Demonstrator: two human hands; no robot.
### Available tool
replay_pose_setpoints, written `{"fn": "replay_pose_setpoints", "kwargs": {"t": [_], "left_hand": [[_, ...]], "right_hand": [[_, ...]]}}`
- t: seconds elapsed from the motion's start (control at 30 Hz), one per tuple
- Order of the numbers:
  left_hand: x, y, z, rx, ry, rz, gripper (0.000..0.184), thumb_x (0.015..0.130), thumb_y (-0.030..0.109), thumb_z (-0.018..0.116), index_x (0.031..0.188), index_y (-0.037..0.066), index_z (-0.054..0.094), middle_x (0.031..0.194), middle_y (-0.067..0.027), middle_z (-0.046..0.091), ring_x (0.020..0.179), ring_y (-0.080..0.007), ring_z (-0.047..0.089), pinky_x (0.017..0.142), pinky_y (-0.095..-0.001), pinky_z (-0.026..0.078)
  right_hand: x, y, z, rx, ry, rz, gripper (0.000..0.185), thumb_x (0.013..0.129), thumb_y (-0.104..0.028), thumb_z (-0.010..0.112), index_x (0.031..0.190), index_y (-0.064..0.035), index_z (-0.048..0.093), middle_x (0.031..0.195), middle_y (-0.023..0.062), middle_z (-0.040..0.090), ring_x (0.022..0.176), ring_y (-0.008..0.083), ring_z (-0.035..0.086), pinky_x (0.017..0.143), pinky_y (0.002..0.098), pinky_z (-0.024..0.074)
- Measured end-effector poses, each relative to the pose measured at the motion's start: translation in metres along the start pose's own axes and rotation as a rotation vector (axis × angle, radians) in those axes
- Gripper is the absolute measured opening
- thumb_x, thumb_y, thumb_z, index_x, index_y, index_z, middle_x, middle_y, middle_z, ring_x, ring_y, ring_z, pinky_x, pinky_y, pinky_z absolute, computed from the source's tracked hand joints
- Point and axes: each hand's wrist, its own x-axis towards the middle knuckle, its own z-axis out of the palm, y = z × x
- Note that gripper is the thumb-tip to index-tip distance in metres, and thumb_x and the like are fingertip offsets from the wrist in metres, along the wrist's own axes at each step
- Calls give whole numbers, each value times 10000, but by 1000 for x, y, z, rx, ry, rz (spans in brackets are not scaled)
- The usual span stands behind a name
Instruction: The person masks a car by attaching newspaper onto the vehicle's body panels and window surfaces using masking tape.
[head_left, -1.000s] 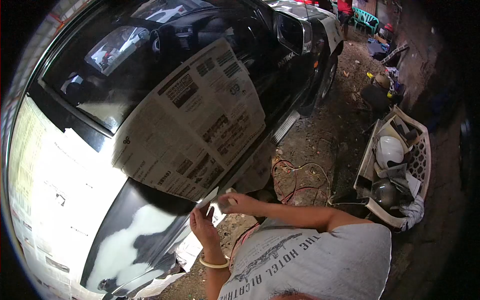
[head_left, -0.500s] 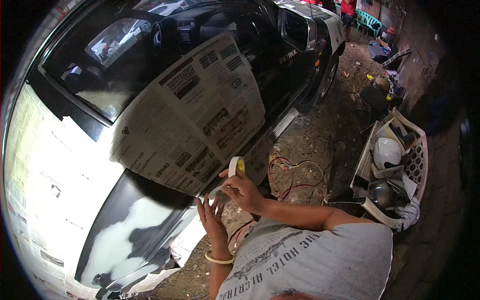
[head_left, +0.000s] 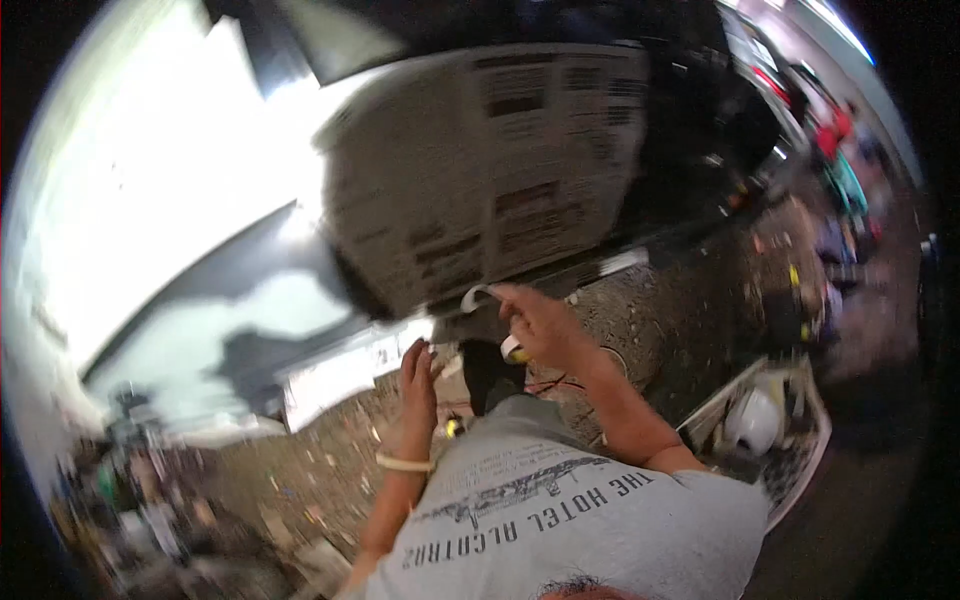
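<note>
My right hand (head_left: 548,328) is closed on a roll of masking tape (head_left: 513,350), which sits below its fingers. A loose curled strip of tape (head_left: 474,298) sticks out at its fingertips, near the lower edge of the newspaper (head_left: 450,190) on the dark car door. To the left, my left hand (head_left: 418,390) is raised with fingers stretched upward and apart from the roll; motion blur softens its fingertips. A pale bracelet (head_left: 404,463) rings that wrist. Both hands are close to the lower edge of the car's side.
White covering (head_left: 150,190) lies over the car at left, above a panel with pale filler patches (head_left: 270,310). A white crate-like bin (head_left: 815,440) holding a white helmet (head_left: 755,418) stands at right. Cables, rubble and clutter lie on the ground; a person in red (head_left: 835,130) is far right.
The view has swung, blurring the scene. My right hand has moved away from my left, and the tape roll now sits below its fingers instead of above.
</note>
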Motion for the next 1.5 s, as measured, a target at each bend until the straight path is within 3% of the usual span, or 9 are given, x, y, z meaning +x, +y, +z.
{"fn": "replay_pose_setpoints", "kwargs": {"t": [0.1, 0.2, 0.3, 0.33, 0.53, 0.8, 1.0, 1.3, 1.5], "left_hand": [[15, -19, 5, 2, 128, 15, 561, 1025, 345, 538, 1452, -2, 427, 1471, -173, 456, 1353, -323, 453, 1108, -427, 390], [48, -74, 3, 348, 275, 291, 562, 1018, 294, 536, 1381, -120, 424, 1371, -252, 466, 1260, -370, 480, 1080, -432, 385], [73, -66, 23, 318, 524, 305, 460, 966, 138, 562, 1348, -95, 456, 1290, -253, 500, 1212, -398, 482, 1051, -452, 397], [86, -70, 29, 284, 571, 332, 452, 947, 92, 578, 1345, -83, 458, 1280, -250, 507, 1209, -406, 480, 1052, -460, 394], [143, -71, 44, 295, 933, 560, 565, 904, 38, 643, 1402, -53, 393, 1364, -278, 437, 1259, -450, 441, 1088, -484, 372], [160, -68, 44, 325, 862, 606, 717, 822, -39, 654, 1467, -38, 340, 1410, -284, 408, 1314, -452, 409, 1119, -484, 360], [161, -64, 54, 310, 961, 599, 616, 831, 19, 649, 1413, -14, 449, 1385, -247, 471, 1293, -426, 454, 1087, -496, 383], [152, -77, 41, 355, 869, 686, 539, 858, -23, 561, 1385, -17, 449, 1388, -235, 504, 1314, -416, 462, 1132, -514, 334], [143, -76, 36, 193, 842, 598, 629, 842, -33, 553, 1447, -21, 379, 1395, -245, 501, 1332, -412, 449, 1145, -502, 321]], "right_hand": [[34, -13, -8, -117, -220, 140, 454, 897, -67, 537, 1349, -105, 509, 1143, 147, 629, 973, 351, 667, 803, 443, 533], [71, -4, 9, -150, -192, -129, 329, 912, -45, 570, 1235, -100, 556, 1017, 128, 653, 660, 212, 579, 636, 333, 476], [107, -20, 16, -211, -381, -81, 298, 928, -85, 603, 1222, -93, 561, 973, 118, 665, 675, 229, 597, 652, 338, 483], [118, -17, 23, -212, -418, -53, 241, 933, -163, 614, 1153, -69, 586, 1044, 146, 669, 900, 382, 678, 779, 447, 530], [170, -8, 70, -418, -455, -422, 166, 922, -177, 641, 1003, -36, 610, 940, 154, 658, 881, 382, 643, 746, 430, 514], [192, -1, 102, -347, -496, -408, 149, 924, -199, 625, 994, -68, 610, 911, 140, 670, 816, 357, 653, 700, 433, 509], [198, 9, 119, -342, -476, -459, 147, 951, -205, 617, 1006, -69, 607, 917, 154, 661, 776, 360, 640, 674, 426, 498], [201, 19, 139, -484, -514, -531, 203, 964, -239, 607, 1075, -71, 630, 982, 134, 693, 848, 324, 677, 735, 392, 531], [205, 21, 146, -672, -462, -580, 210, 963, -223, 559, 1109, -86, 619, 1070, 130, 701, 949, 374, 674, 772, 486, 539]]}}
